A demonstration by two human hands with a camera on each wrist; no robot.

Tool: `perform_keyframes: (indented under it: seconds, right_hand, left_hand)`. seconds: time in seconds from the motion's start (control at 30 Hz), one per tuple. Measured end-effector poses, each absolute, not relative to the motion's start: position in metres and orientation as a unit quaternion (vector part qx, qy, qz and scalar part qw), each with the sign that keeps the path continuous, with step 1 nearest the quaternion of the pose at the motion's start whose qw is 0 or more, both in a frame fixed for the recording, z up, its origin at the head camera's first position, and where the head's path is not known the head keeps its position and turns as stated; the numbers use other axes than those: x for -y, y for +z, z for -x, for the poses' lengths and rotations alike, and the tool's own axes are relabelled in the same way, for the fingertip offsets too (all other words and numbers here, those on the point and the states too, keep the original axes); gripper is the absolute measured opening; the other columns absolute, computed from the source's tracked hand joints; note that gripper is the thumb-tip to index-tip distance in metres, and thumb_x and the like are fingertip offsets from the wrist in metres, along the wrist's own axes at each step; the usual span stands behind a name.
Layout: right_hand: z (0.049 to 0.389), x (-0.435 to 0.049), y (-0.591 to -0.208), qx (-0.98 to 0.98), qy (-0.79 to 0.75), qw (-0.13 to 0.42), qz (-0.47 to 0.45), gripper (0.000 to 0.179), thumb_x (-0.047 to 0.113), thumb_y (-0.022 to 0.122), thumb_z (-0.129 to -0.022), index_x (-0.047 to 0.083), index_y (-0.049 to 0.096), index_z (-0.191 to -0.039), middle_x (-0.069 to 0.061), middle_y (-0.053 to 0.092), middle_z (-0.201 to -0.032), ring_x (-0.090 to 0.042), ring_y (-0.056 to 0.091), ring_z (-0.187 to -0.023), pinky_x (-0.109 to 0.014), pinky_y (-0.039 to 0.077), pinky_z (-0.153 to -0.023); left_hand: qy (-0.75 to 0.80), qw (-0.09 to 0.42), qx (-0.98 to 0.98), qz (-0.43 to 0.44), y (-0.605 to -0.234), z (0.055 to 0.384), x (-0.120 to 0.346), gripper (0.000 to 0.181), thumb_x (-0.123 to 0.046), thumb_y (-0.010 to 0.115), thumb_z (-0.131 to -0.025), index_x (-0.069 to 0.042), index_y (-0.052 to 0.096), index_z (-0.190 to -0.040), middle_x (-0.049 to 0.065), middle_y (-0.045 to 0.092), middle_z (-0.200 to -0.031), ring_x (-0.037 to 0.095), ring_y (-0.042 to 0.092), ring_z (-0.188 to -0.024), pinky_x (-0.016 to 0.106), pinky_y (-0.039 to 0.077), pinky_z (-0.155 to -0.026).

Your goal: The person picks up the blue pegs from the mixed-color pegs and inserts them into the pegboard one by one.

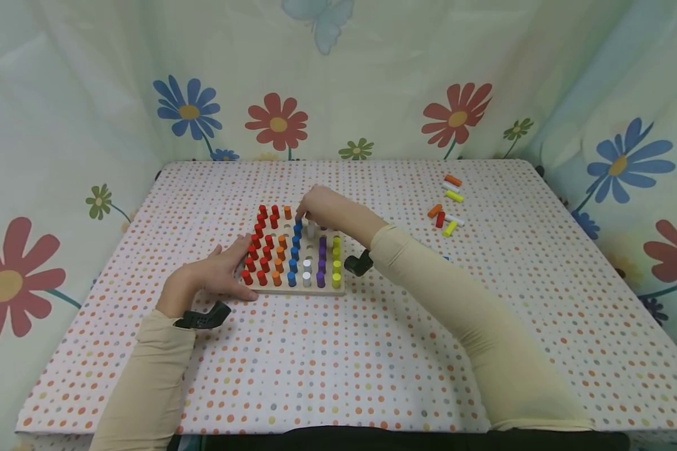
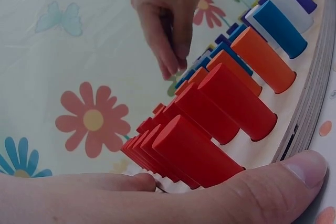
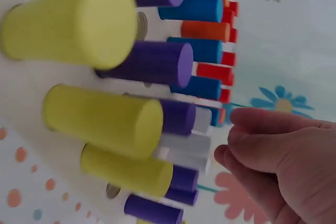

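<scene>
A wooden pegboard (image 1: 293, 290) lies on the table, holding rows of upright cylindrical pegs. The red pegs (image 1: 262, 277) stand on its left, followed by orange pegs (image 1: 277, 278), blue pegs (image 1: 291, 279), white pegs (image 1: 307, 279), purple pegs (image 1: 320, 279) and yellow pegs (image 1: 336, 280). My left hand (image 1: 222, 272) rests against the board's left side, thumb along the near edge, fingers extended. Over the far end of the blue column hovers my right hand (image 1: 321, 207), fingers pointing down and loosely bent. In the right wrist view its fingertips (image 3: 239, 116) show nothing between them.
Loose pegs lie to the right: an orange peg (image 1: 453, 180), a yellow peg (image 1: 454, 196), a red peg (image 1: 440, 219) and several others. Some holes (image 1: 309, 255) in the board are bare. A dotted cloth (image 1: 316, 369) covers the table; a flowered curtain (image 1: 372, 75) hangs behind.
</scene>
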State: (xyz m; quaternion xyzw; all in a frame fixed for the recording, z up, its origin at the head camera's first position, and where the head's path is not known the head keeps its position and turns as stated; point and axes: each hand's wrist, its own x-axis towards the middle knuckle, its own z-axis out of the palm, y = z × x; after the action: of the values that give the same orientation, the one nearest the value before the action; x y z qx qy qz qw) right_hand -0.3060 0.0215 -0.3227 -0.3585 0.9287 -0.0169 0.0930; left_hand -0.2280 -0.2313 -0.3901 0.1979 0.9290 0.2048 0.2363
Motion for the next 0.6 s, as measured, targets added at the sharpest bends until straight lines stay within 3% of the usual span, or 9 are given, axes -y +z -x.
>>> perform_keyframes:
  seconds: [0.3, 0.47, 0.6]
  right_hand:
    - [0.279, -0.095, -0.322, -0.954, -0.058, 0.048, 0.289, 0.023, 0.006, 0.058, -0.093, 0.006, 0.07, -0.113, -0.009, 0.07, -0.111, -0.022, 0.065, -0.101, -0.033, 0.054, -0.087]
    - [0.266, -0.142, -0.32, -0.97, -0.054, 0.112, 0.208, 0.027, 0.009, 0.062, -0.091, 0.007, 0.067, -0.118, -0.012, 0.068, -0.111, -0.024, 0.063, -0.099, -0.037, 0.054, -0.083]
    - [0.256, -0.174, -0.319, -0.969, -0.059, 0.175, 0.166, 0.024, 0.011, 0.065, -0.089, 0.008, 0.066, -0.113, -0.012, 0.065, -0.106, -0.024, 0.06, -0.093, -0.036, 0.052, -0.076]
  left_hand:
    - [0.201, 0.231, -0.929, -0.208, -0.394, 0.229, 0.229, 0.133, -0.06, 0.078, -0.066, -0.006, -0.009, -0.152, 0.016, -0.008, -0.16, 0.031, -0.007, -0.148, 0.057, -0.008, -0.116]
    - [0.195, 0.228, -0.932, -0.202, -0.39, 0.231, 0.232, 0.133, -0.06, 0.078, -0.066, -0.005, -0.007, -0.152, 0.018, -0.006, -0.16, 0.032, -0.007, -0.148, 0.059, -0.008, -0.116]
    - [0.197, 0.234, -0.93, -0.202, -0.393, 0.232, 0.233, 0.134, -0.062, 0.077, -0.065, -0.005, -0.007, -0.152, 0.017, -0.007, -0.16, 0.031, -0.008, -0.148, 0.058, -0.008, -0.116]
